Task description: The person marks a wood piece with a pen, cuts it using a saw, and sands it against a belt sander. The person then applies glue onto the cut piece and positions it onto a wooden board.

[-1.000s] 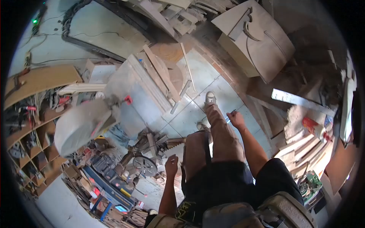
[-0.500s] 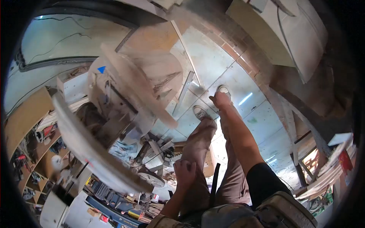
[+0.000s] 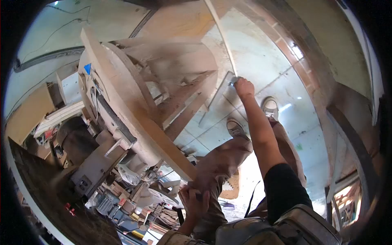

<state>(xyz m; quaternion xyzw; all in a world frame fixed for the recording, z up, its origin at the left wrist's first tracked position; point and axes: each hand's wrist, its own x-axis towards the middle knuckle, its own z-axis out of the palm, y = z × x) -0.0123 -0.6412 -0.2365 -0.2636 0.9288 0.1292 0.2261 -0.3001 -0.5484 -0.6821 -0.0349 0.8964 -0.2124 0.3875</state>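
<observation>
My right hand [image 3: 245,87] reaches forward over the floor, its fingers closed. It meets the end of a flat grey bar [image 3: 217,92] and the lower end of a long thin wooden strip [image 3: 222,34]; what lies inside the fingers is hidden. My left hand [image 3: 196,205] is low beside my thigh with curled fingers. A small dark patch shows between thumb and fingers, too unclear to name. Just above that hand ends a long wooden board [image 3: 143,128], which lies slanting across a large round, dusty machine part [image 3: 122,77].
A blue triangle [image 3: 87,68] marks the dusty machine. Grey tiled floor [image 3: 298,102] stretches around my shoes [image 3: 270,107]. Cluttered tools and wood pieces [image 3: 122,200] fill the lower left. A dark curved panel edge [image 3: 347,134] stands on the right.
My right hand has moved forward to the ends of the bar and strip. My left hand has turned and dropped slightly. The view has shifted, bringing the machine and board into sharper sight.
</observation>
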